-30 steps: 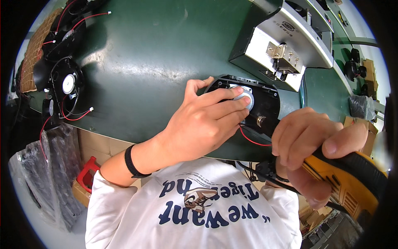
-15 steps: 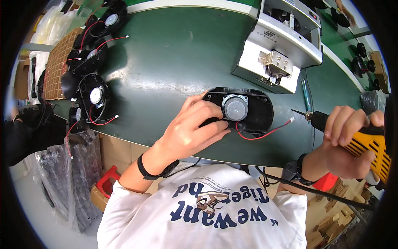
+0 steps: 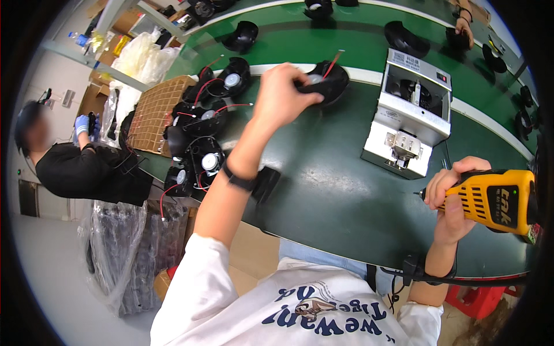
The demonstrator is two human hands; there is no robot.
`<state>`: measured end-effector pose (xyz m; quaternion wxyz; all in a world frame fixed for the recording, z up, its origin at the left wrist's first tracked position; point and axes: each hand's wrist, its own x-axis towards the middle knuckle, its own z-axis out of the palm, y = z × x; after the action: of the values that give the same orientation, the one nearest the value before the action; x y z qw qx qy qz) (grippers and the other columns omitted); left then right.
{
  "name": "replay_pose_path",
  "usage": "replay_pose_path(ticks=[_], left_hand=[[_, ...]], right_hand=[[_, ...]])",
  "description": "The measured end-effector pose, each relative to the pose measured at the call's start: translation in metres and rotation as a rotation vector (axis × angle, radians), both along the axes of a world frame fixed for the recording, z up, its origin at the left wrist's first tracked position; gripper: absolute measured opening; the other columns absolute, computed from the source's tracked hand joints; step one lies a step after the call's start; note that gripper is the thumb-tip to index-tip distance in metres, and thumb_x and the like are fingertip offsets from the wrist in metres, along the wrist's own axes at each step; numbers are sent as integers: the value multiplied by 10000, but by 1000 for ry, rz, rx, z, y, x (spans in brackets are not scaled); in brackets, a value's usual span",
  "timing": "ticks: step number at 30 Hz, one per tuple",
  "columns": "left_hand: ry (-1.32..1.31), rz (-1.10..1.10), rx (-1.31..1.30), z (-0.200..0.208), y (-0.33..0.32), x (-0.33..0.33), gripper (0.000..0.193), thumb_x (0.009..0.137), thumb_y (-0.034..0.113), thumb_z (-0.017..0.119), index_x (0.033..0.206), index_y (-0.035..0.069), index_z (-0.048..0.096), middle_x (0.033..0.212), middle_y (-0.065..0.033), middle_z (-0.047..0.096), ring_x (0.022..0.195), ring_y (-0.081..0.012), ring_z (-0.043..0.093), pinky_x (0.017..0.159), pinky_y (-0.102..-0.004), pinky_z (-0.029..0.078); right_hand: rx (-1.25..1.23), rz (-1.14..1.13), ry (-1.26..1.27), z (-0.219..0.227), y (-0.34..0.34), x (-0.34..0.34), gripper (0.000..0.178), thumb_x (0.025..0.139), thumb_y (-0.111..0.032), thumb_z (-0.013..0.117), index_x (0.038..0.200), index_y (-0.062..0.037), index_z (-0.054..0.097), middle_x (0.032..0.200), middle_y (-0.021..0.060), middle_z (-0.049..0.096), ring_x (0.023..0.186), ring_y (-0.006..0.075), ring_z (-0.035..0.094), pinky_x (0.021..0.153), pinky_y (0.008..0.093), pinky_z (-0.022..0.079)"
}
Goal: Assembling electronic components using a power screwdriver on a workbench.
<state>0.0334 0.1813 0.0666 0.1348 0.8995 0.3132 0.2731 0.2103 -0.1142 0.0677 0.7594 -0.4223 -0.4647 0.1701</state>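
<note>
My left hand (image 3: 281, 95) is stretched over the far edge of the green workbench, closed on a black plastic speaker housing (image 3: 333, 87). The housing is tilted, and a red wire stands up from it. Part of the round grey speaker shows beside my fingers. At the right, my right hand (image 3: 450, 199) is wrapped round a yellow and black electric screwdriver (image 3: 479, 202), held above the bench with its tip to the left. Between my hands and farther back stands a silver metal screw feeder (image 3: 398, 141).
Several black speaker housings (image 3: 210, 161) with red wires lie at the bench's left, by a brown gridded cardboard sheet (image 3: 161, 112). Past a white rail runs a green conveyor (image 3: 277, 43) carrying black housings. Co-workers are at left (image 3: 86, 167) and far right, where a hand (image 3: 463, 26) touches a housing.
My left hand has carried the speaker housing from the bench's near middle to its far edge, tilting it. The screwdriver's tip has come away from the bench's right side. The view has shifted.
</note>
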Motion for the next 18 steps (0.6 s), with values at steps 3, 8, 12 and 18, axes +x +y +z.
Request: replay_pose_path(ticks=[3, 8, 12, 18], left_hand=[[-103, 61, -44, -25, 45, 66, 370, 611, 184, 958, 865, -5, 767, 887, -137, 721, 820, -275, 700, 791, -373, 570], [-308, 223, -39, -64, 103, 109, 372, 677, 227, 946, 934, 20, 773, 1136, -164, 627, 1120, -346, 594, 979, -436, 495], [-177, 238, 82, -52, 114, 101, 630, 672, 391, 954, 1168, 101, 694, 1346, -175, 476, 1317, -378, 417, 1088, -508, 369], [715, 531, 155, 33, 155, -19, 1180, 455, 698, 944, 1356, 22, 594, 1340, -205, 631, 1296, -370, 580, 1061, -504, 486]], right_hand=[[-3, -29, 14, -2, -4, -1, 447, 939, -236, 717, 1203, 5, 450, 675, 27, 523, 545, 103, 497, 518, 231, 447], [-63, -57, 23, -8, 4, -9, 356, 936, -182, 636, 1196, -25, 451, 640, 22, 477, 523, 100, 453, 497, 240, 425], [-86, -84, 8, -17, 4, -7, 355, 917, -135, 655, 1187, -24, 452, 643, 11, 464, 526, 90, 430, 496, 237, 407], [-97, -133, -114, -23, -1, 3, 356, 909, -100, 668, 1184, -32, 453, 681, 7, 497, 553, 83, 479, 520, 224, 433]])
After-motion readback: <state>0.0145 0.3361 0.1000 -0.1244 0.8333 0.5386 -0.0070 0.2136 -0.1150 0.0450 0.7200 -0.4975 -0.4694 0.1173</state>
